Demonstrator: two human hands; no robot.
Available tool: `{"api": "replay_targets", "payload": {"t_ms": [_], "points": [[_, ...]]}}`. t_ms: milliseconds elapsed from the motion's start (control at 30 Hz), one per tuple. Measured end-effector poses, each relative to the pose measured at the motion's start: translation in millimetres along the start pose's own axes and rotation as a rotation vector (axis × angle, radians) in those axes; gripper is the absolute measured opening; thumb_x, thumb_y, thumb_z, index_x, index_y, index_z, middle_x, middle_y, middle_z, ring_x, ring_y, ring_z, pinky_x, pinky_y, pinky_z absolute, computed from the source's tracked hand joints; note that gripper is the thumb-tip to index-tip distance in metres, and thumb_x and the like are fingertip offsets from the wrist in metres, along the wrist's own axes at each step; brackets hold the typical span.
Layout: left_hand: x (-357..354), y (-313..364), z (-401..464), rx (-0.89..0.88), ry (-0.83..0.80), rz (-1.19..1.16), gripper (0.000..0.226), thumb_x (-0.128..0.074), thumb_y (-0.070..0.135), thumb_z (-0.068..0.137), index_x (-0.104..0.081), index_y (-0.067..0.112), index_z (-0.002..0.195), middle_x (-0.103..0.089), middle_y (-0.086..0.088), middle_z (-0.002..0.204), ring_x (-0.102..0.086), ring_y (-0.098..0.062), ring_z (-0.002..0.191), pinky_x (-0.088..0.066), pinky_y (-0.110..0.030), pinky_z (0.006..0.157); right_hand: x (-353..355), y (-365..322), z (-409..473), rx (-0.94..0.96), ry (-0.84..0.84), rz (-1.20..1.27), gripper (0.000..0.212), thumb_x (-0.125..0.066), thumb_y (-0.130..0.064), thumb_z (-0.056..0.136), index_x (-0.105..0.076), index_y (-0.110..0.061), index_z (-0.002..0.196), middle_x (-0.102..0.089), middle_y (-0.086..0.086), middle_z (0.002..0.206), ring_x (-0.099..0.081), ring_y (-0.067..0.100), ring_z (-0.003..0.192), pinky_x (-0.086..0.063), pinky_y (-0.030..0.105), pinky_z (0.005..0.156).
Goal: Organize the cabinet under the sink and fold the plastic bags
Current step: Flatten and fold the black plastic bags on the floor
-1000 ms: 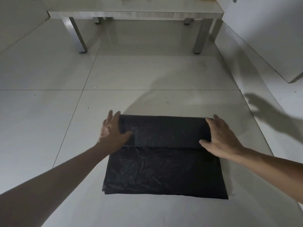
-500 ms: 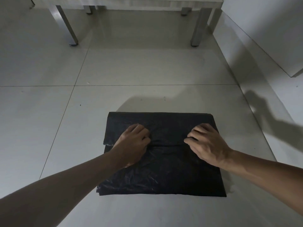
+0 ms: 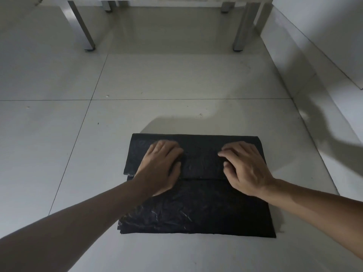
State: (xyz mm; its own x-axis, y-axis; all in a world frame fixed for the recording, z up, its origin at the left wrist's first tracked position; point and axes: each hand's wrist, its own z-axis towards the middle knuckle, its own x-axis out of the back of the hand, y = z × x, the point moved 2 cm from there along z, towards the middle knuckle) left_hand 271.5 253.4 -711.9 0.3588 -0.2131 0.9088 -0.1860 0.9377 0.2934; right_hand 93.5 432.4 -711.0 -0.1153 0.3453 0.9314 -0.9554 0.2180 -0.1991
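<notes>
A black plastic bag (image 3: pixel 196 211) lies flat on the pale tiled floor, with its far part folded toward me into a flap that covers its upper half. My left hand (image 3: pixel 161 165) presses on the left side of that flap, fingers bent and pointing right. On the right side of the flap rests my right hand (image 3: pixel 245 167), its bent fingertips touching the plastic. The flap's near edge runs between my two wrists. The bag's near half is wrinkled and uncovered.
Metal table legs stand at the back left (image 3: pixel 86 30) and back right (image 3: pixel 242 26). A white wall or cabinet panel (image 3: pixel 324 40) runs along the right side. Pale floor tiles (image 3: pixel 59 154) surround the bag.
My hands moved in from the bag's outer far corners and brought the far edge toward me, which widened the flap. They now lie on top of it. The view tilted down.
</notes>
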Motion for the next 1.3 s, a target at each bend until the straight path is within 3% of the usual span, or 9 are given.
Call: {"api": "replay_targets", "payload": {"t_ms": [133, 233, 300, 533, 733, 867, 967, 1100, 1300], "points": [[-12.5, 2.6, 29.0, 0.053, -0.153, 0.121, 0.054, -0.032, 0.031, 0.094, -0.043, 0.006, 0.14, -0.037, -0.012, 0.15, -0.028, -0.029, 0.142, -0.019, -0.049, 0.118, -26.9, -22.0, 32.4, -0.153, -0.132, -0.059, 0.047, -0.042, -0.028, 0.092, -0.054, -0.007, 0.133, -0.051, 0.014, 0.141, -0.047, 0.033, 0.13, -0.037, 0.054, 0.109], [-31.0, -0.1, 33.1, 0.07, -0.326, 0.249, 0.065, -0.012, 0.04, 0.095, -0.014, 0.008, 0.152, -0.004, -0.011, 0.161, 0.001, -0.025, 0.149, -0.005, -0.049, 0.12, -50.6, -34.1, 42.7, -0.224, -0.321, -0.128, 0.066, -0.016, -0.045, 0.096, -0.029, -0.012, 0.151, -0.025, 0.008, 0.16, -0.02, 0.03, 0.148, -0.017, 0.055, 0.118], [-39.9, -6.3, 28.3, 0.083, -0.396, 0.312, 0.069, -0.005, 0.048, 0.094, -0.005, 0.013, 0.154, 0.005, -0.009, 0.161, 0.008, -0.023, 0.149, 0.0, -0.049, 0.12, -60.1, -34.3, 42.6, -0.24, -0.381, -0.167, 0.072, -0.007, -0.053, 0.094, -0.02, -0.016, 0.154, -0.016, 0.005, 0.162, -0.011, 0.029, 0.15, -0.009, 0.056, 0.119], [-43.1, -30.4, 7.4, 0.167, -0.395, 0.312, 0.078, -0.002, 0.068, 0.089, 0.0, 0.025, 0.154, 0.005, -0.005, 0.161, 0.008, -0.021, 0.149, 0.0, -0.046, 0.12, -51.8, -1.8, 22.2, -0.334, -0.429, -0.279, 0.078, 0.0, -0.07, 0.09, -0.01, -0.028, 0.155, -0.008, 0.007, 0.163, -0.008, 0.031, 0.15, -0.002, 0.061, 0.117], [-31.9, -47.0, -11.3, 0.338, -0.356, 0.326, 0.085, 0.004, 0.075, 0.082, 0.003, 0.029, 0.153, 0.009, 0.001, 0.161, 0.014, -0.019, 0.148, 0.004, -0.047, 0.12, -39.6, 37.4, 0.8, -0.417, -0.456, -0.321, 0.081, 0.011, -0.071, 0.087, -0.002, -0.029, 0.155, -0.004, 0.005, 0.164, -0.006, 0.028, 0.15, -0.009, 0.063, 0.115], [-21.7, -54.2, -16.5, 0.499, -0.337, 0.276, 0.089, 0.005, 0.075, 0.08, 0.001, 0.025, 0.154, 0.008, 0.0, 0.161, 0.013, -0.017, 0.148, 0.008, -0.051, 0.118, -29.6, 39.8, 3.2, -0.455, -0.448, -0.389, 0.078, 0.0, -0.068, 0.09, -0.011, -0.025, 0.154, -0.01, 0.009, 0.163, -0.009, 0.036, 0.148, -0.013, 0.067, 0.112], [-19.9, -37.2, 1.8, 0.398, -0.299, 0.295, 0.081, 0.0, 0.062, 0.087, -0.001, 0.016, 0.154, 0.006, -0.006, 0.161, 0.01, -0.021, 0.148, 0.01, -0.053, 0.117, -30.8, 6.9, 25.1, -0.339, -0.372, -0.357, 0.07, -0.017, -0.06, 0.094, -0.021, -0.022, 0.153, -0.018, 0.011, 0.161, -0.016, 0.038, 0.147, -0.014, 0.067, 0.112], [-38.5, -7.3, 23.5, 0.151, -0.348, 0.259, 0.071, -0.002, 0.052, 0.091, 0.002, 0.016, 0.153, 0.011, -0.006, 0.161, 0.013, -0.02, 0.147, 0.004, -0.052, 0.119, -58.6, -39.1, 42.2, -0.248, -0.423, -0.212, 0.066, -0.011, -0.056, 0.095, -0.009, -0.028, 0.155, -0.007, 0.005, 0.164, -0.008, 0.032, 0.15, -0.007, 0.064, 0.115], [-42.4, -38.3, 8.1, 0.244, -0.387, 0.294, 0.076, 0.004, 0.058, 0.088, 0.002, 0.022, 0.154, 0.008, -0.004, 0.161, 0.009, -0.021, 0.148, 0.003, -0.043, 0.121, -55.1, 2.7, 26.0, -0.298, -0.451, -0.239, 0.073, 0.001, -0.065, 0.092, -0.004, -0.03, 0.155, -0.003, 0.005, 0.164, -0.005, 0.028, 0.15, -0.003, 0.059, 0.118]]}}
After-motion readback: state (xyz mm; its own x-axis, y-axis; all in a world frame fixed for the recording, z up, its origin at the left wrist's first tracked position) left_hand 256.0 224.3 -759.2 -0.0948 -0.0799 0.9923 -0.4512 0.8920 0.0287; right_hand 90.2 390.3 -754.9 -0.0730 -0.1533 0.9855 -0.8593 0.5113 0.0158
